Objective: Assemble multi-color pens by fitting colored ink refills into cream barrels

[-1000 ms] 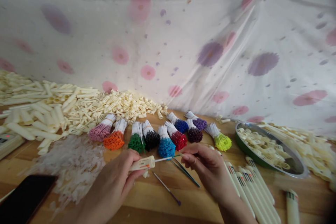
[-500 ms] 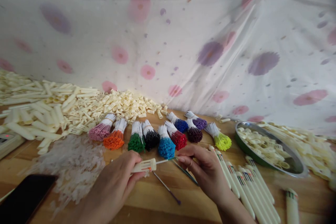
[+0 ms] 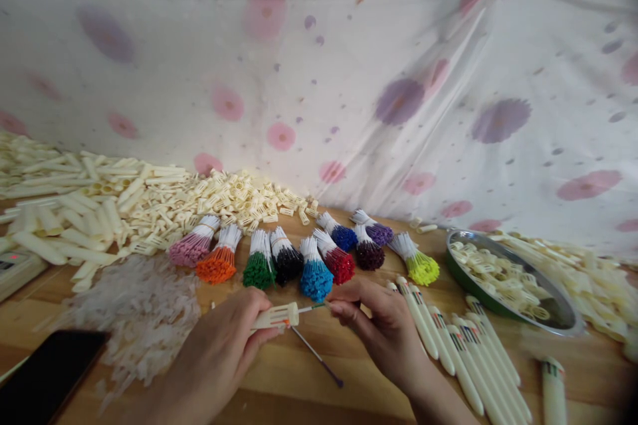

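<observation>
My left hand (image 3: 226, 339) is closed around a cream pen barrel (image 3: 276, 316), its open end pointing right. My right hand (image 3: 379, 322) pinches a thin refill (image 3: 315, 307) whose tip sits at the barrel's mouth. One purple-tipped refill (image 3: 319, 360) lies loose on the wooden table just below the barrel. Behind my hands stands a row of banded refill bundles in pink (image 3: 192, 249), orange (image 3: 218, 264), green (image 3: 259, 267), black, light blue (image 3: 315, 275), red, blue, purple and yellow-green (image 3: 421, 267).
Several assembled cream pens (image 3: 451, 345) lie in a row at the right. A green metal bowl (image 3: 461, 275) holds cream parts. Heaps of cream barrels (image 3: 74, 212) and small clips (image 3: 239, 199) fill the left back. A black phone (image 3: 47, 375) and white shreds (image 3: 139, 312) lie front left. Flowered cloth hangs behind.
My right hand has moved left toward the barrel, pushing the refill further into it. The loose green refills by the right hand are now hidden under it.
</observation>
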Available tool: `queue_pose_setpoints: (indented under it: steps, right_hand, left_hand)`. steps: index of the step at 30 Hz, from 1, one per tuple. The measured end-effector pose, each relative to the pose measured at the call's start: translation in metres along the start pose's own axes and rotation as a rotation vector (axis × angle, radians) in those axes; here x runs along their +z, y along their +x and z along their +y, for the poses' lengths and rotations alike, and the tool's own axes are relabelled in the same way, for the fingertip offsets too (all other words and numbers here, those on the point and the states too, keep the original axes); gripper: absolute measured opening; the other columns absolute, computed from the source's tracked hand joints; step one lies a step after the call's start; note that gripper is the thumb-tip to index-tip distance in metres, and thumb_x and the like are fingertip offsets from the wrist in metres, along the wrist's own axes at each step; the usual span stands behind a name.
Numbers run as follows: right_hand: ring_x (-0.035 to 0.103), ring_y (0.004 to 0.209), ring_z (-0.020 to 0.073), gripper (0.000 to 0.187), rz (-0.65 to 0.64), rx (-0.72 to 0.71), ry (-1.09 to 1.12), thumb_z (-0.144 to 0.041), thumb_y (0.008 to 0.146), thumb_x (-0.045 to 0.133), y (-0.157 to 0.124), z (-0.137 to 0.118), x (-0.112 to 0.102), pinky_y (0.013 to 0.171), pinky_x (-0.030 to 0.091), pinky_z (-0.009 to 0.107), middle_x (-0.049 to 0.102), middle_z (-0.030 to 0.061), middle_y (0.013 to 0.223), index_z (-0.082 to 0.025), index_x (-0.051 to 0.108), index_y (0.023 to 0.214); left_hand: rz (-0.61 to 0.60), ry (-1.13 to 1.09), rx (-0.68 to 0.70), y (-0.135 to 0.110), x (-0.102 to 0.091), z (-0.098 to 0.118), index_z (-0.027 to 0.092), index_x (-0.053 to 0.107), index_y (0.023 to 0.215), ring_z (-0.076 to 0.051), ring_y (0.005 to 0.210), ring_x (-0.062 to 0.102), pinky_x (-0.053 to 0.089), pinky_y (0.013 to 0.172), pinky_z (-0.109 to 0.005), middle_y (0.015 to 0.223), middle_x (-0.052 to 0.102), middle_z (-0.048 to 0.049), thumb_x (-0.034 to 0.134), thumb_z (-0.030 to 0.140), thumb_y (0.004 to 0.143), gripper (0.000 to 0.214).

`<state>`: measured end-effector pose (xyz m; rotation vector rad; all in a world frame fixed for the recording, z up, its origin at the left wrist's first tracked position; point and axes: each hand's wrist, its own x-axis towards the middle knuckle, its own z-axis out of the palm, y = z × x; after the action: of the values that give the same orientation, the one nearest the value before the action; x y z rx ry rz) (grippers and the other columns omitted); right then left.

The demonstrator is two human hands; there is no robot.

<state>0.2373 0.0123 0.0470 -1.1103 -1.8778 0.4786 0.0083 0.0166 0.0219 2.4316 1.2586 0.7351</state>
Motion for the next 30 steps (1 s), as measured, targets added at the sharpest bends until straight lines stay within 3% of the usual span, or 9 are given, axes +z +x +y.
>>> queue_pose_setpoints:
  steps: [6,10,16,21,30]
  right_hand:
    - [0.059,0.058,0.0112,0.012,-0.062,-0.004,0.120,-0.026,0.085,0.059,-0.007,0.000,0.024,0.054,0.042,0.020,0.067,0.0008,0.065,-0.018,0.067,0.080]
    - [0.058,0.057,0.0111,0.018,-0.075,0.083,0.258,-0.034,0.084,0.060,-0.010,0.000,0.035,0.053,0.043,0.019,0.065,0.0009,0.065,-0.018,0.067,0.084]
    - [0.054,0.057,0.0097,0.021,-0.114,0.200,0.387,-0.038,0.082,0.062,-0.008,-0.004,0.031,0.052,0.042,0.019,0.063,0.0007,0.070,-0.018,0.065,0.086]
    - [0.052,0.056,0.0089,0.018,-0.115,0.264,0.373,-0.034,0.082,0.062,-0.008,-0.005,0.025,0.051,0.041,0.018,0.063,0.0007,0.069,-0.017,0.066,0.083]
    - [0.049,0.055,0.0078,0.018,-0.203,0.369,0.482,-0.033,0.083,0.060,-0.008,-0.013,0.026,0.052,0.038,0.018,0.058,-0.0004,0.062,-0.019,0.071,0.086]
  left_hand:
    - [-0.016,0.017,0.014,0.002,0.000,0.004,0.022,0.052,0.087,-0.022,0.066,0.066,0.051,0.058,-0.032,0.077,0.066,-0.0041,0.040,0.028,0.089,0.013]
    - [-0.007,0.026,0.029,0.002,-0.002,0.006,0.022,0.050,0.087,-0.021,0.065,0.066,0.052,0.056,-0.032,0.076,0.066,-0.0039,0.037,0.025,0.090,0.014]
    - [0.047,0.093,0.092,0.001,-0.005,0.007,0.021,0.048,0.090,-0.022,0.066,0.067,0.054,0.056,-0.033,0.077,0.066,-0.0055,0.032,0.023,0.092,0.016]
    - [0.055,0.131,0.094,0.003,-0.004,0.010,0.021,0.049,0.086,-0.022,0.064,0.067,0.054,0.055,-0.034,0.073,0.065,-0.0045,0.031,0.029,0.094,0.021]
    - [0.063,0.124,0.110,0.002,-0.004,0.008,0.023,0.048,0.090,-0.021,0.065,0.068,0.055,0.056,-0.033,0.076,0.066,-0.0030,0.036,0.024,0.091,0.012]
